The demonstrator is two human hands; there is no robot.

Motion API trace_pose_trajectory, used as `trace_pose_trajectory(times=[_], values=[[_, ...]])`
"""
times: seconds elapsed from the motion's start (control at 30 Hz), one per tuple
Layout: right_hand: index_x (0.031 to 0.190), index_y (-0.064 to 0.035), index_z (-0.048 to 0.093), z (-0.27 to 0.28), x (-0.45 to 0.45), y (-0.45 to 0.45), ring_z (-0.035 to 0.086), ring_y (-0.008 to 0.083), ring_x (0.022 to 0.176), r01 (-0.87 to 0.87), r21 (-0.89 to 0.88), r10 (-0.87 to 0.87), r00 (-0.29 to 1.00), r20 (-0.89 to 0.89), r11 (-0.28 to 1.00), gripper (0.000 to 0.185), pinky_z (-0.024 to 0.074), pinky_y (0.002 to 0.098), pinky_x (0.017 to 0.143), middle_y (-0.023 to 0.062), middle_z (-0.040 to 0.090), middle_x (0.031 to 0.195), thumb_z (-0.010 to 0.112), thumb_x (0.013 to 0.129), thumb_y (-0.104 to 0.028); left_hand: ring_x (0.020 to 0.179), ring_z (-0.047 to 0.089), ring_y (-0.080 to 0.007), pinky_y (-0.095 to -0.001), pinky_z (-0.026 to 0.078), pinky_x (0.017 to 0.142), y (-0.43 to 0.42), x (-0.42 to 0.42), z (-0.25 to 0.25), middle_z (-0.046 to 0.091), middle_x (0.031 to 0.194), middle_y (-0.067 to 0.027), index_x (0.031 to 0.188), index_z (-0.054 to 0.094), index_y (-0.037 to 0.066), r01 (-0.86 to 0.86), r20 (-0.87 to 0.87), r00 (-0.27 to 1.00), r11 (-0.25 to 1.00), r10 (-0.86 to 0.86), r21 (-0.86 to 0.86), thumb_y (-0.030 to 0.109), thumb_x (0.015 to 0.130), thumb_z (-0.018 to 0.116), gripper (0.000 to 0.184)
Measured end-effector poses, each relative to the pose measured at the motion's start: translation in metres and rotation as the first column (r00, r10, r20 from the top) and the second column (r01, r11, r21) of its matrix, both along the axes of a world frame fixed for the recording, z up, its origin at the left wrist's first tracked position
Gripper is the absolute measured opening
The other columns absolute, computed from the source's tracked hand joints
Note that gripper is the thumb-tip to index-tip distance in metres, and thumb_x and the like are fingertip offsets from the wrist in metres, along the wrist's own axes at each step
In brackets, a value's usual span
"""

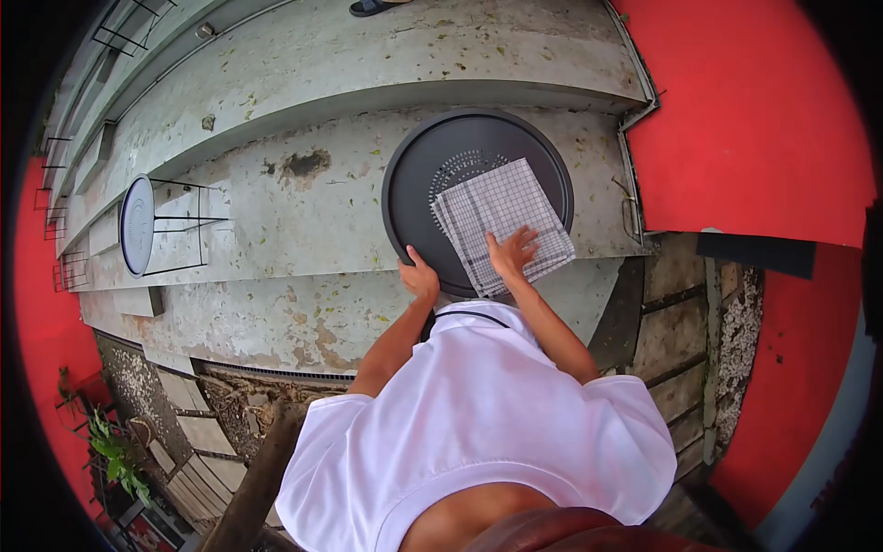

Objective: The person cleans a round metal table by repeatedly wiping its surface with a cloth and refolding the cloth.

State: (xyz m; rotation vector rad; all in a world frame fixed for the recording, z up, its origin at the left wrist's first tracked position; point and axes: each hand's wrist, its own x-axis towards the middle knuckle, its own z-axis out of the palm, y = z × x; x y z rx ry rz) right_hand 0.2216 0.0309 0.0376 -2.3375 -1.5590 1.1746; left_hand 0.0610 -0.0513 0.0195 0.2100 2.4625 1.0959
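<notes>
A round dark grey tabletop (409, 184) with a raised rim and a pattern of small holes is in front of me. My left hand (420, 278) grips its near left rim, thumb on top and the other fingers mostly hidden. On the right part of the tabletop lies a folded grey-and-white checked cloth (501, 198), one corner reaching over the rim. My right hand (515, 254) rests on the cloth with its fingers spread. The tabletop's support is out of sight beneath it.
Concrete steps (349, 198) with scattered leaves surround the tabletop. Another round table (138, 225) on thin black legs stands to the left. A red wall (745, 110) rises on the right. At the top, a person's sandalled foot (371, 7) shows.
</notes>
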Motion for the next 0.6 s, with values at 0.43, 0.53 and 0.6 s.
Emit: trace_pose_trajectory(times=[0.43,0.53,0.6], values=[[0.166,-0.0181,0.015,-0.009,-0.114,0.195,-0.002,0.0429,0.157,-0.732,0.273,0.591,0.671,0.447,0.625,0.086,-0.0051,0.0603,0.124,0.0151,0.004,0.172,0.039,0.1,-0.068,0.106,0.063,-0.0532,-0.0557,0.047,0.093,0.003,-0.006,-0.011,0.066,0.112,-0.0373,0.13,0.057,-0.01,-0.021,-0.066,0.998,0.996,0.015,-0.084,0.059,0.103,0.043,0.076],[0.165,-0.0196,0.021,-0.019,-0.155,0.145,0.001,0.0419,0.157,-0.863,0.38,0.747,0.488,0.451,0.334,0.081,-0.0029,0.0663,0.122,0.0129,0.005,0.172,0.04,0.101,-0.065,0.108,0.062,-0.0532,-0.0552,0.047,0.093,0.001,-0.007,-0.008,0.065,0.114,-0.0378,0.131,0.056,-0.011,-0.008,-0.045,0.999,0.996,0.004,-0.084,0.057,0.104,0.043,0.075],[0.164,-0.0215,0.025,-0.013,-0.142,0.095,0.003,0.0412,0.157,-0.897,0.408,0.801,0.368,0.472,0.172,0.075,-0.0005,0.0717,0.119,0.0099,0.008,0.172,0.043,0.102,-0.061,0.108,0.062,-0.0537,-0.0555,0.047,0.093,-0.006,-0.006,-0.033,0.065,0.114,-0.0378,0.131,0.056,-0.011,0.006,-0.111,0.994,0.998,-0.012,-0.057,0.056,0.104,0.044,0.073]])
